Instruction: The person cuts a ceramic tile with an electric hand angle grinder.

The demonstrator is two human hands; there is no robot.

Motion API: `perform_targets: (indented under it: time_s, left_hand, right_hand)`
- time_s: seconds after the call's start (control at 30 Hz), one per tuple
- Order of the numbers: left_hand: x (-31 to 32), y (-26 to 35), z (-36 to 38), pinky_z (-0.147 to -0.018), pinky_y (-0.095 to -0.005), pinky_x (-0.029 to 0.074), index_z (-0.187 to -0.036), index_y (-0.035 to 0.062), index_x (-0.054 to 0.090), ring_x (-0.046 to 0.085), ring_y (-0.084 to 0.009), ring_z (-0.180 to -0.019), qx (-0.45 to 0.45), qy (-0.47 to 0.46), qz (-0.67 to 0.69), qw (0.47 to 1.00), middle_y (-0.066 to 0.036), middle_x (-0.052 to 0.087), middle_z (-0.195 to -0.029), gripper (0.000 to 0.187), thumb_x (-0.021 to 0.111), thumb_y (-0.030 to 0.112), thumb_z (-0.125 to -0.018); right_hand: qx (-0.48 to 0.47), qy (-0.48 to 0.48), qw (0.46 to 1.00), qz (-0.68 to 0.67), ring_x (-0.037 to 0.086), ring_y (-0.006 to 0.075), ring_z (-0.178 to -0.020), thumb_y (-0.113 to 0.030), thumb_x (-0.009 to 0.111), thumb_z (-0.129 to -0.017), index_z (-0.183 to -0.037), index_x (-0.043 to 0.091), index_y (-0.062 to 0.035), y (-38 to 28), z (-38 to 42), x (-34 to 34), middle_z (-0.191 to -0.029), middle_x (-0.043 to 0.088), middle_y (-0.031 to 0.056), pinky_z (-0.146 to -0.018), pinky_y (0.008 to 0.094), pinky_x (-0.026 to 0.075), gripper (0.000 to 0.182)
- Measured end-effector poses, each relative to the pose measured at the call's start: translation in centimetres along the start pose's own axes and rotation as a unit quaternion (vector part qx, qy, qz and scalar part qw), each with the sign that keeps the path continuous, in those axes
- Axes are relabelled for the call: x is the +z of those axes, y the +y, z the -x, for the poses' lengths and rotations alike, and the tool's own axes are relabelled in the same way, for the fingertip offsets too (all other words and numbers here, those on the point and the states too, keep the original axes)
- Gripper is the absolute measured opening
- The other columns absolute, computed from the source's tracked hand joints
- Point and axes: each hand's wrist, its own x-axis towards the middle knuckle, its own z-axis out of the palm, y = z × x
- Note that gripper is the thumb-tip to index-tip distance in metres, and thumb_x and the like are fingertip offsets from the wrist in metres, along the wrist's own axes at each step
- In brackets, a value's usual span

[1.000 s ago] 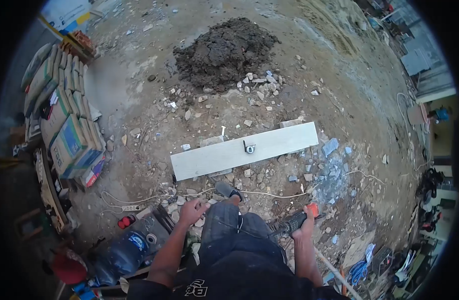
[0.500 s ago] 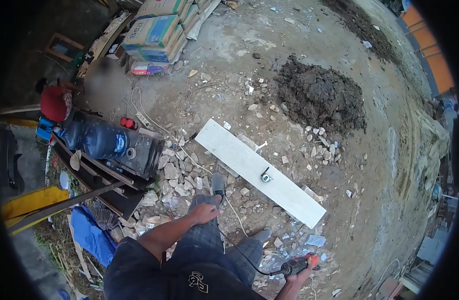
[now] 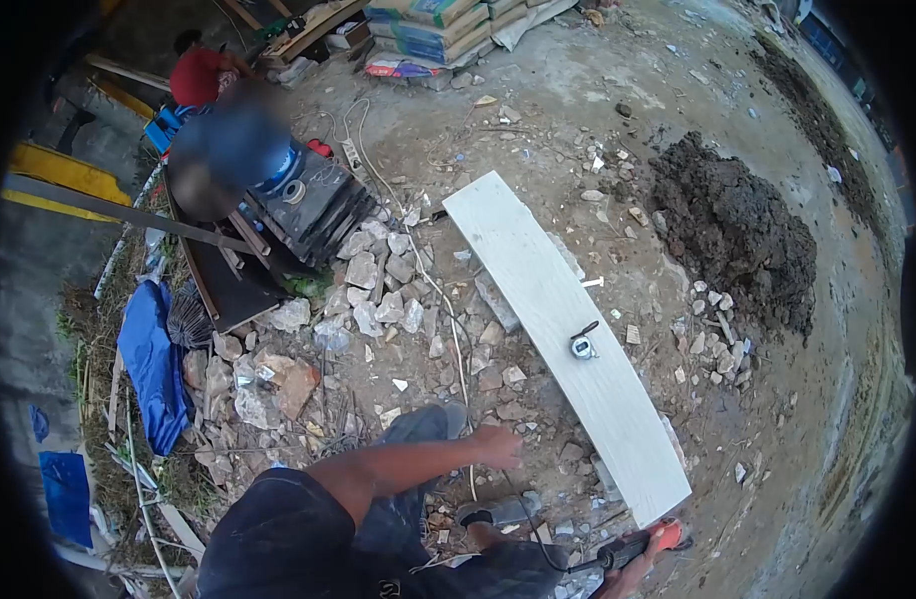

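My right hand is wrapped round an angle grinder with a dark body and an orange-red head. The grinder's head is right at the near end of a long, pale, wood-grained plank lying on the rubble. A black power cord runs from the grinder up towards my left hand. That hand is closed in a fist over the rubble, left of the plank, and the cord disappears under it. On the plank's middle sits a tape measure with a dark strap.
Broken stones and a pale cable lie left of the plank. A dark soil heap rises at right. Cement bags are stacked at the back. A person in red is at upper left, beyond a blue water jug.
The view has shifted, with my body lower and nearer the plank. My left hand has moved from my knee out towards the plank. The grinder has come up to the plank's near end.
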Motion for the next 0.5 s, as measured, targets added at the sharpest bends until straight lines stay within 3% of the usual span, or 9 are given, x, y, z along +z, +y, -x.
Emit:
perform_targets:
  time_s: [0.07, 0.13, 0.17, 0.23, 0.3, 0.33, 0.4, 0.47, 0.5]
  left_hand:
    - [7.0, -1.9, -1.7, -0.077, -0.0485, 0.055, -0.099, 0.0042, 0.07, 0.069, -0.0355, -0.092, 0.048, -0.141, -0.081, 0.986, -0.019, 0.071, -0.091, 0.044, 0.067, 0.044, -0.081]
    - [13.4, -2.8, -4.9, -0.078, -0.0473, 0.055, -0.094, 0.0038, 0.073, 0.07, -0.0342, -0.093, 0.087, -0.237, -0.14, 0.958, -0.018, 0.072, -0.093, 0.038, 0.068, 0.039, -0.08]
    - [16.5, -2.7, -8.2, -0.078, -0.0467, 0.055, -0.091, 0.0036, 0.074, 0.07, -0.034, -0.092, 0.092, -0.247, -0.147, 0.953, -0.017, 0.072, -0.092, 0.034, 0.069, 0.036, -0.08]
    - [17.5, 1.7, -12.6, -0.084, -0.0396, 0.052, -0.128, 0.0062, 0.058, 0.066, -0.0286, -0.102, 0.101, -0.025, 0.216, 0.971, -0.017, 0.067, -0.113, 0.053, 0.061, 0.044, -0.091]
    - [16.0, 7.6, -16.5, -0.092, -0.0373, 0.047, -0.152, 0.0078, 0.029, 0.058, -0.0268, -0.111, 0.206, -0.127, 0.538, 0.807, -0.017, 0.052, -0.135, 0.082, 0.042, 0.066, -0.096]
    - [13.1, 10.2, -14.6, -0.105, -0.0418, 0.04, -0.153, 0.0013, 0.022, 0.042, -0.0317, -0.134, 0.275, -0.23, 0.568, 0.741, -0.02, 0.039, -0.146, 0.099, 0.045, 0.074, -0.09]
    - [15.6, 14.5, -14.6, -0.107, -0.0398, 0.039, -0.154, -0.0011, 0.011, 0.038, -0.0316, -0.138, 0.398, -0.161, 0.552, 0.715, -0.025, 0.03, -0.15, 0.114, 0.057, 0.075, -0.083]
    - [17.7, 16.2, -12.5, -0.107, -0.0394, 0.041, -0.154, -0.0031, 0.004, 0.041, -0.0331, -0.136, 0.407, -0.021, 0.515, 0.754, -0.028, 0.032, -0.148, 0.129, 0.069, 0.073, -0.074]
    - [19.1, 16.7, -12.4, -0.103, -0.0404, 0.044, -0.149, -0.0067, 0.013, 0.047, -0.0336, -0.129, 0.372, -0.044, 0.569, 0.732, -0.027, 0.04, -0.142, 0.125, 0.073, 0.071, -0.072]
  right_hand:
    - [0.01, -0.05, 0.996, 0.076, 0.061, 0.0169, -0.061, -0.032, 0.068, -0.089, -0.093, 0.058, -0.0038, 2.0, -4.6, -1.6, -0.07, 0.061, 0.0081, -0.054, 0.0285, 0.051, 0.03]
    - [-0.213, -0.034, 0.963, 0.162, 0.061, 0.0154, -0.066, -0.028, 0.07, -0.086, -0.106, 0.056, -0.0003, 4.8, -7.9, -0.7, -0.079, 0.062, 0.0075, -0.059, 0.027, 0.051, 0.037]
    - [-0.218, -0.026, 0.963, 0.154, 0.061, 0.0154, -0.066, -0.028, 0.07, -0.086, -0.106, 0.056, -0.0003, 5.6, -8.1, 0.0, -0.079, 0.062, 0.0075, -0.059, 0.027, 0.051, 0.037]
    - [-0.284, -0.106, 0.93, 0.208, 0.06, 0.0138, -0.071, -0.022, 0.072, -0.083, -0.114, 0.052, 0.0023, 6.8, -7.6, 2.4, -0.088, 0.06, 0.0063, -0.063, 0.0247, 0.049, 0.044]
    - [-0.323, -0.114, 0.913, 0.221, 0.06, 0.0135, -0.07, -0.02, 0.073, -0.083, -0.113, 0.053, 0.0026, 7.3, -7.2, 2.1, -0.087, 0.06, 0.0064, -0.062, 0.0239, 0.048, 0.043]
    - [-0.348, -0.133, 0.893, 0.251, 0.059, 0.0133, -0.069, -0.018, 0.073, -0.082, -0.112, 0.053, 0.0028, 7.6, -6.8, 2.1, -0.086, 0.06, 0.0066, -0.062, 0.023, 0.047, 0.041]
    - [-0.465, -0.086, 0.852, 0.227, 0.059, 0.0134, -0.068, -0.017, 0.072, -0.082, -0.112, 0.053, 0.0019, 8.5, -7.3, 2.6, -0.081, 0.06, 0.006, -0.063, 0.024, 0.047, 0.04]
    - [-0.422, -0.092, 0.865, 0.255, 0.061, 0.0145, -0.074, -0.021, 0.071, -0.084, -0.115, 0.053, 0.0006, 6.6, -8.7, 0.1, -0.087, 0.063, 0.009, -0.069, 0.0264, 0.049, 0.042]
    - [-0.405, -0.043, 0.872, 0.273, 0.063, 0.0162, -0.086, -0.027, 0.067, -0.088, -0.12, 0.051, -0.0012, 5.8, -10.7, -2.0, -0.098, 0.064, 0.0111, -0.078, 0.0291, 0.051, 0.044]
